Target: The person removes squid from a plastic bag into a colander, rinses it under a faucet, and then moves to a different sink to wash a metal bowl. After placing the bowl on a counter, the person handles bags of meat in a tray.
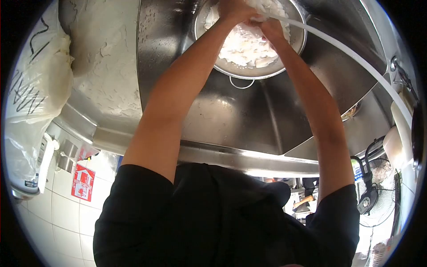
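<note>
A round metal bowl (291,58) stands in a stainless steel sink (222,115) at the top of the view. It is heaped with wet white food pieces (242,51). Both my arms reach into it. My left hand (235,10) is closed in the white pieces at the bowl's far side. My right hand (269,27) is right beside it, fingers closed on the same clump. A white hose (356,58) runs from the bowl, close to my right hand, across to the right. My fingertips are hidden in the food.
A wet steel counter (106,66) smeared with white residue lies left of the sink. A white plastic bag (35,89) with black writing sits at the far left. A red sign (83,181) on white tiles and a black fan (369,196) show lower down.
</note>
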The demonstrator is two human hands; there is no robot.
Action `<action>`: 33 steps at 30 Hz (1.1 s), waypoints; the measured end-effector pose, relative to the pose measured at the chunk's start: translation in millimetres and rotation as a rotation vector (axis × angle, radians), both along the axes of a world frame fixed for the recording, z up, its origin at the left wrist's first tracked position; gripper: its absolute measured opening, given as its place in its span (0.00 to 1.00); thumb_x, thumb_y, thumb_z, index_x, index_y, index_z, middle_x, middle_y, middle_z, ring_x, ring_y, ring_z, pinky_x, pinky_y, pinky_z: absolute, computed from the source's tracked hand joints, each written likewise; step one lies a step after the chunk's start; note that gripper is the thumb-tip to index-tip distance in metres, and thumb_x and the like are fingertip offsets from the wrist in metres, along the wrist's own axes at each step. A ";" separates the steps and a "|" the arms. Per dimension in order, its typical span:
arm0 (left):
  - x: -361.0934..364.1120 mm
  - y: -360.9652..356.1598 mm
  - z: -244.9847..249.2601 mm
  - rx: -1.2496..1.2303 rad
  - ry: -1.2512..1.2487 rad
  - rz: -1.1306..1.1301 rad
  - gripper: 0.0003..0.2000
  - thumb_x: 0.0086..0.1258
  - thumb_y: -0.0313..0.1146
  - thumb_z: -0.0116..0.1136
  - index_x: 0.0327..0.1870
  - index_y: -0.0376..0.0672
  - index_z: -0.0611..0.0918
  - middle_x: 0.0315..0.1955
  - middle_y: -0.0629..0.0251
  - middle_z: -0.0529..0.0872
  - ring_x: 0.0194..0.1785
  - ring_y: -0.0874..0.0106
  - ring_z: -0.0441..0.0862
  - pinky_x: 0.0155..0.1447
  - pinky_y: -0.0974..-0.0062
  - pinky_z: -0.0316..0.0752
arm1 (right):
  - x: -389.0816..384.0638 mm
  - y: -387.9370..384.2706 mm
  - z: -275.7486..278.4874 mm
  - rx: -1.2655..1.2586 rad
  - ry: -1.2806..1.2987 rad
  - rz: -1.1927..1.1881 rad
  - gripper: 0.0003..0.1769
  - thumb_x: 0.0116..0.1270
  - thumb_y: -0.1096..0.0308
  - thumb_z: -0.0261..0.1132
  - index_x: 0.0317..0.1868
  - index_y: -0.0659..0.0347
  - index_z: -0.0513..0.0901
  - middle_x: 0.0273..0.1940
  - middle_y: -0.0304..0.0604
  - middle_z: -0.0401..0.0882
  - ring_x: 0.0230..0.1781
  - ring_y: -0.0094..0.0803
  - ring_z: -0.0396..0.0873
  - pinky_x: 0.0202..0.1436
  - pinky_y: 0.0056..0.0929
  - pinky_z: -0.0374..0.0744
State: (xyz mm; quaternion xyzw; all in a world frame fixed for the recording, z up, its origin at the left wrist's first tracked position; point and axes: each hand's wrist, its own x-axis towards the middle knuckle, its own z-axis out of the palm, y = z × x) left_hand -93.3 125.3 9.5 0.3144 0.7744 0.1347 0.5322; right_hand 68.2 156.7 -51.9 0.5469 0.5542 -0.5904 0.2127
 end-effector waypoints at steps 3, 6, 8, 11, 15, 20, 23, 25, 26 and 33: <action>9.8 -13.3 -37.9 0.227 0.180 -0.010 0.35 0.39 0.49 0.72 0.45 0.30 0.75 0.44 0.44 0.79 0.48 0.58 0.78 0.52 0.65 0.72 | 1.6 -2.5 4.2 0.085 -0.019 -0.068 0.33 0.48 0.51 0.72 0.53 0.59 0.76 0.41 0.42 0.79 0.35 0.31 0.77 0.26 0.26 0.77; 12.8 -28.1 -51.1 0.431 0.065 0.138 0.32 0.47 0.45 0.67 0.49 0.30 0.73 0.45 0.42 0.78 0.50 0.54 0.76 0.54 0.62 0.70 | -2.6 -4.4 46.8 0.525 -0.019 0.243 0.30 0.50 0.54 0.71 0.52 0.59 0.76 0.38 0.43 0.81 0.35 0.34 0.79 0.33 0.27 0.78; 24.5 -44.5 -57.1 0.480 0.292 0.110 0.29 0.50 0.42 0.64 0.50 0.31 0.73 0.46 0.42 0.77 0.50 0.52 0.76 0.55 0.61 0.69 | -5.8 9.3 83.4 0.865 -0.003 0.498 0.28 0.52 0.55 0.70 0.52 0.59 0.76 0.36 0.44 0.82 0.35 0.36 0.80 0.37 0.28 0.79; 33.1 -57.7 -19.9 0.524 0.564 -0.041 0.22 0.54 0.34 0.58 0.49 0.32 0.75 0.46 0.42 0.78 0.48 0.50 0.75 0.56 0.59 0.68 | -16.1 32.4 113.9 0.778 0.090 0.590 0.26 0.55 0.59 0.67 0.54 0.58 0.74 0.39 0.48 0.82 0.38 0.39 0.81 0.43 0.28 0.78; 57.5 -63.6 1.1 0.349 0.376 -0.289 0.28 0.48 0.35 0.61 0.55 0.39 0.74 0.64 0.47 0.59 0.67 0.50 0.56 0.63 0.44 0.58 | 3.8 54.6 78.8 0.661 0.536 0.302 0.22 0.60 0.62 0.64 0.54 0.57 0.74 0.37 0.45 0.82 0.37 0.32 0.81 0.40 0.25 0.78; 60.6 -28.9 -49.9 0.641 0.376 -0.647 0.24 0.51 0.40 0.58 0.53 0.47 0.77 0.64 0.58 0.63 0.66 0.59 0.59 0.62 0.39 0.56 | 44.0 49.5 54.7 -0.030 0.302 -0.406 0.14 0.65 0.62 0.59 0.48 0.57 0.78 0.32 0.37 0.82 0.22 0.16 0.73 0.21 0.15 0.66; 30.3 38.6 -94.2 0.183 0.108 -1.010 0.21 0.56 0.43 0.55 0.52 0.52 0.77 0.58 0.63 0.72 0.62 0.63 0.66 0.64 0.44 0.55 | 52.2 54.9 43.1 0.066 0.381 -0.390 0.16 0.67 0.58 0.55 0.48 0.57 0.78 0.32 0.40 0.81 0.22 0.18 0.69 0.21 0.15 0.65; 6.6 31.1 -72.0 0.296 0.189 -0.974 0.18 0.56 0.39 0.55 0.47 0.42 0.78 0.49 0.54 0.77 0.54 0.58 0.72 0.59 0.52 0.62 | 67.2 78.0 -4.2 -0.153 0.534 -0.712 0.14 0.66 0.62 0.56 0.48 0.59 0.79 0.32 0.42 0.81 0.24 0.21 0.70 0.23 0.17 0.66; -2.9 18.2 -60.7 0.574 0.336 -0.788 0.16 0.56 0.34 0.57 0.42 0.32 0.78 0.42 0.44 0.80 0.47 0.52 0.77 0.53 0.58 0.69 | 49.8 83.2 -7.8 -0.027 0.338 -0.642 0.16 0.63 0.64 0.56 0.48 0.63 0.78 0.33 0.46 0.80 0.24 0.24 0.69 0.24 0.19 0.68; -3.2 23.3 -18.0 0.199 0.112 -0.348 0.07 0.58 0.30 0.53 0.30 0.37 0.80 0.29 0.52 0.81 0.33 0.64 0.79 0.38 0.65 0.73 | -38.2 43.5 131.2 0.338 0.355 -0.600 0.13 0.65 0.73 0.49 0.38 0.68 0.79 0.32 0.48 0.81 0.31 0.31 0.80 0.29 0.25 0.78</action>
